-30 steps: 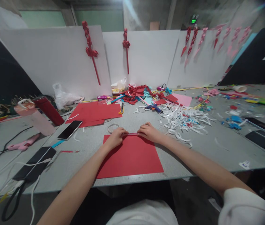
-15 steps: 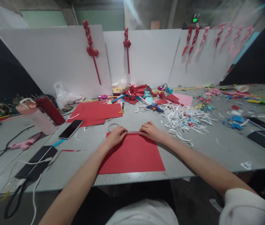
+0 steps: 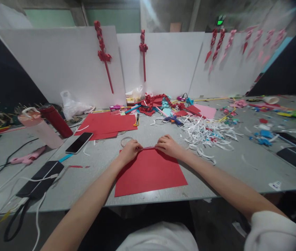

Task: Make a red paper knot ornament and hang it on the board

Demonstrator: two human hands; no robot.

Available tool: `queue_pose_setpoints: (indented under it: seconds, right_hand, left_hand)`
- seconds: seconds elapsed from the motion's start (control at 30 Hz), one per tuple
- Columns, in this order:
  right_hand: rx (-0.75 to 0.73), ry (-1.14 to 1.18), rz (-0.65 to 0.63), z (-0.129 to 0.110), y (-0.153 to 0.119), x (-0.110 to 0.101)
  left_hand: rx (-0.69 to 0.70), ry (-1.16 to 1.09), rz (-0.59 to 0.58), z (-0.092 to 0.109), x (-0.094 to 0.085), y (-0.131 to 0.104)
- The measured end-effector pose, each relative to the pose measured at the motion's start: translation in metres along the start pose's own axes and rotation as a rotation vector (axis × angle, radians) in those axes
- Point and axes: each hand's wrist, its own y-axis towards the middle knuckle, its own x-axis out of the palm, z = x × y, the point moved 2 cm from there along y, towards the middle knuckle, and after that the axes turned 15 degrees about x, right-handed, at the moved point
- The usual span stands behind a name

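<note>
A sheet of red paper (image 3: 150, 174) lies on the grey table in front of me, its far edge curled into a narrow roll (image 3: 148, 148). On the left end of that roll, my left hand (image 3: 133, 150) is closed, fingertips pinching the paper. My right hand (image 3: 168, 145) pinches the right end the same way, fingers bent together. Between the hands a short length of the roll shows; whether a stick lies inside it I cannot tell. A thin ring (image 3: 126, 141) rests just beyond my left hand.
More red sheets (image 3: 106, 123) and a phone (image 3: 79, 143) lie to the left, near a pink bottle (image 3: 42, 130), a red flask (image 3: 56, 121), a pink glue gun (image 3: 29, 156) and a black power bank (image 3: 40, 179). White paper strips (image 3: 208, 130) heap at the right. Red paper chains (image 3: 143, 47) hang on white boards.
The red sheet has turned slightly, its near edge now slanting up to the right and its lower corners shifted right. Both hands keep their pinch at the far edge.
</note>
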Motion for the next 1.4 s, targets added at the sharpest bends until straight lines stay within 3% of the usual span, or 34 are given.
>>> queue_pose_setpoints:
  seconds: [0.33,0.5,1.4]
  right_hand:
    - [-0.071,-0.154,-0.026,-0.006,0.003,-0.004]
    - [-0.068,-0.188,-0.064,-0.005,0.003,-0.004]
    - [0.002,-0.322,-0.184,-0.007,0.0,-0.012]
  left_hand:
    - [0.117,0.193,-0.208,0.009,-0.005,0.004]
    - [0.092,0.277,-0.284,0.019,-0.01,0.006]
    - [0.028,0.405,-0.403,0.045,-0.016,0.007]
